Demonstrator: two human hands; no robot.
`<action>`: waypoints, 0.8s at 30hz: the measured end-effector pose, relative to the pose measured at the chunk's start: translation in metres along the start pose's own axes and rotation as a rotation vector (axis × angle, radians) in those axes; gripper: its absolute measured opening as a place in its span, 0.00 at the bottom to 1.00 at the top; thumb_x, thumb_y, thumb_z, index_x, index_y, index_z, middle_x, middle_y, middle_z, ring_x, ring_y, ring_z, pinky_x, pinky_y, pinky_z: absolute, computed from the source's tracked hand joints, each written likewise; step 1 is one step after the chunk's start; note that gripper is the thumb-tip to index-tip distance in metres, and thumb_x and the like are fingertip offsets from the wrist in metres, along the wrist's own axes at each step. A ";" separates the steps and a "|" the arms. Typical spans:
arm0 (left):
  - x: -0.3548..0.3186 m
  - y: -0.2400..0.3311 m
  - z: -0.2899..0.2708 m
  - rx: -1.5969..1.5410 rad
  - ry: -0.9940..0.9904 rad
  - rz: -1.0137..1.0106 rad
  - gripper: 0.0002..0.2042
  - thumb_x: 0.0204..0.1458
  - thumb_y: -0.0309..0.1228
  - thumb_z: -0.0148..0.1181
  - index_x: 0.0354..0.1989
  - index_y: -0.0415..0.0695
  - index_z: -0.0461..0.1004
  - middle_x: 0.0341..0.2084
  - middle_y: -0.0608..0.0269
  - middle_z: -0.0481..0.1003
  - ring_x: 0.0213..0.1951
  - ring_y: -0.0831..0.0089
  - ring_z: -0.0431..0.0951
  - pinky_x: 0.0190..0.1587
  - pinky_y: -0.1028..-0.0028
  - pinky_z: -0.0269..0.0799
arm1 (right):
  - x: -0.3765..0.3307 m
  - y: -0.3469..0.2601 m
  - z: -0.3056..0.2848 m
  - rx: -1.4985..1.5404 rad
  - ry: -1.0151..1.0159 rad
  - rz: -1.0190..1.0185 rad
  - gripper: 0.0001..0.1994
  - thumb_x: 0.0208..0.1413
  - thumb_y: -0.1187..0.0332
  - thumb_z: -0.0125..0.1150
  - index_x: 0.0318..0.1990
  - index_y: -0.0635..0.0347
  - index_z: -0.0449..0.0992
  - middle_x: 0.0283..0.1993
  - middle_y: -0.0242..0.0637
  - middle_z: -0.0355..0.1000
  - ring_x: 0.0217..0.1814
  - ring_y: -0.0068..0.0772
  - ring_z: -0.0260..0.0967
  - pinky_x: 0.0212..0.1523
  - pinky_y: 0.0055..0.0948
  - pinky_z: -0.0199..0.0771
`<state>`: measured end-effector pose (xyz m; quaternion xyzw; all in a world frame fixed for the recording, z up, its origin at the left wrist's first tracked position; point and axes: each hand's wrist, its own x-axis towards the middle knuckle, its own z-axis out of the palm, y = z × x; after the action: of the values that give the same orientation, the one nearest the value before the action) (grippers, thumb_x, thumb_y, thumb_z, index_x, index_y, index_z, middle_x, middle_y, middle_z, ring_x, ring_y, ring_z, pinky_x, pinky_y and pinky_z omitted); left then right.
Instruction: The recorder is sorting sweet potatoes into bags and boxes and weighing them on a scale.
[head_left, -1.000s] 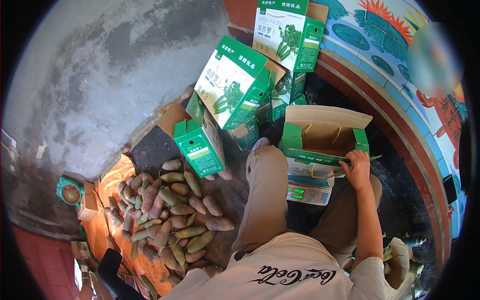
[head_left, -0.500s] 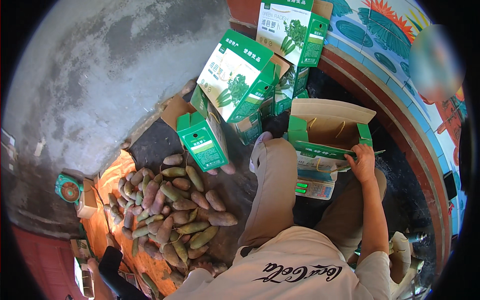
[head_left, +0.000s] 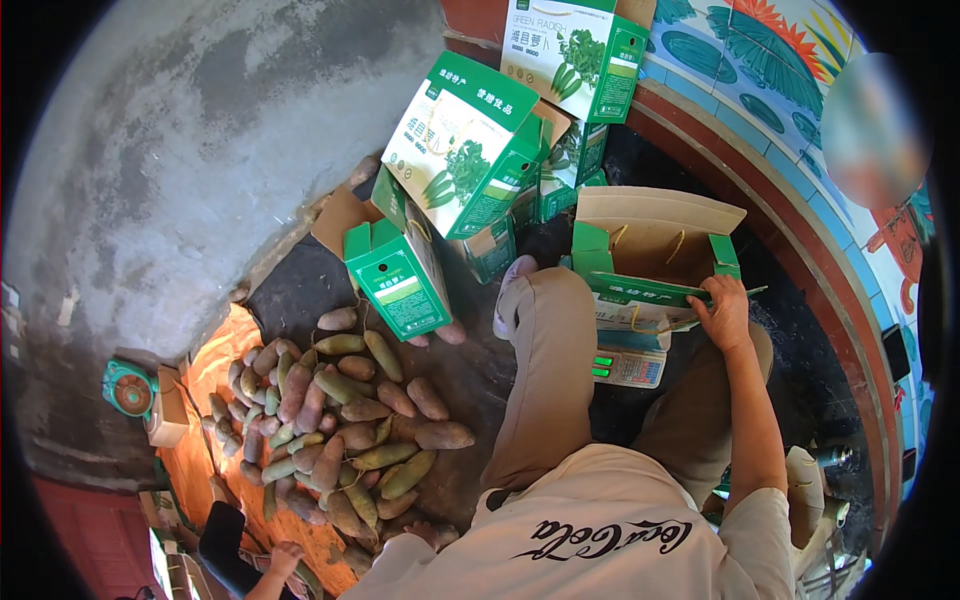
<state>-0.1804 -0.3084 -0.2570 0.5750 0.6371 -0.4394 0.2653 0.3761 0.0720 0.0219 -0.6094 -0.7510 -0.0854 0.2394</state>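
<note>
My right hand (head_left: 723, 312) grips the front flap of an open green-and-white cardboard box (head_left: 655, 262). The box has cord handles, and its back flap stands up; the part of its inside that I can see is bare. It sits on a digital scale (head_left: 632, 368) with lit green displays, between my legs. My left hand (head_left: 428, 532) is low beside my shirt, at the near edge of a heap of green and reddish-brown long radishes (head_left: 335, 420). Its fingers are mostly hidden, so I cannot tell whether it holds one.
Stacked green-and-white boxes (head_left: 465, 150) stand ahead, with another open box (head_left: 398, 280) beside the heap. An orange sheet (head_left: 195, 455) lies under the radishes. At the lower left is a co-worker's hand (head_left: 287, 557). A green round device (head_left: 130, 388) stands by the grey wall.
The view has shifted slightly. A co-worker's bare hand and forearm have come into sight at the lower left. My right hand stays on the box flap.
</note>
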 end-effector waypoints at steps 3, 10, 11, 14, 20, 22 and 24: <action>-0.010 0.000 -0.004 0.078 0.054 0.000 0.14 0.50 0.42 0.51 0.41 0.49 0.73 0.41 0.64 0.72 0.49 0.68 0.68 0.48 0.55 0.63 | 0.001 -0.002 0.002 -0.009 -0.006 -0.004 0.11 0.37 0.68 0.66 0.25 0.58 0.69 0.27 0.39 0.66 0.35 0.44 0.64 0.38 0.39 0.62; -0.005 -0.008 -0.028 -0.054 -0.045 0.008 0.17 0.52 0.42 0.48 0.51 0.57 0.68 0.48 0.63 0.69 0.54 0.60 0.65 0.53 0.51 0.57 | 0.002 -0.002 0.003 -0.011 -0.007 0.000 0.11 0.37 0.68 0.66 0.26 0.58 0.69 0.27 0.38 0.66 0.34 0.44 0.64 0.38 0.39 0.61; -0.002 -0.008 -0.033 -0.051 -0.043 0.005 0.17 0.52 0.42 0.48 0.51 0.57 0.68 0.48 0.63 0.69 0.54 0.60 0.65 0.53 0.51 0.57 | 0.002 -0.001 0.003 -0.008 -0.004 0.003 0.11 0.37 0.68 0.66 0.26 0.58 0.69 0.27 0.38 0.66 0.34 0.44 0.64 0.38 0.39 0.61; 0.014 -0.013 -0.057 -0.324 0.004 -0.086 0.18 0.51 0.43 0.48 0.50 0.52 0.68 0.48 0.58 0.70 0.51 0.55 0.68 0.52 0.54 0.63 | 0.003 -0.003 0.003 0.002 -0.008 -0.001 0.11 0.36 0.68 0.67 0.26 0.58 0.69 0.27 0.38 0.66 0.35 0.43 0.64 0.38 0.38 0.61; 0.047 -0.012 -0.142 -0.832 0.311 -0.181 0.25 0.47 0.41 0.57 0.52 0.43 0.59 0.43 0.45 0.71 0.46 0.48 0.71 0.47 0.57 0.67 | 0.005 -0.004 0.005 0.019 0.002 -0.067 0.13 0.30 0.71 0.68 0.25 0.57 0.68 0.27 0.37 0.66 0.34 0.42 0.63 0.38 0.38 0.61; 0.049 -0.011 -0.178 -0.969 0.588 -0.073 0.26 0.46 0.39 0.60 0.50 0.42 0.59 0.42 0.42 0.70 0.45 0.46 0.70 0.45 0.56 0.66 | 0.006 -0.005 0.004 0.042 0.027 -0.084 0.14 0.29 0.71 0.68 0.25 0.57 0.67 0.27 0.37 0.65 0.34 0.42 0.63 0.38 0.38 0.61; 0.046 -0.002 -0.227 -1.061 0.924 0.016 0.24 0.45 0.36 0.61 0.49 0.41 0.59 0.40 0.42 0.70 0.43 0.45 0.70 0.43 0.57 0.65 | 0.005 -0.005 0.004 0.048 0.029 -0.088 0.14 0.29 0.71 0.68 0.25 0.57 0.67 0.26 0.37 0.65 0.34 0.41 0.63 0.38 0.37 0.61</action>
<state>-0.1532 -0.0889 -0.1874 0.5005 0.8086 0.2221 0.2152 0.3698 0.0769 0.0215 -0.5684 -0.7754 -0.0866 0.2609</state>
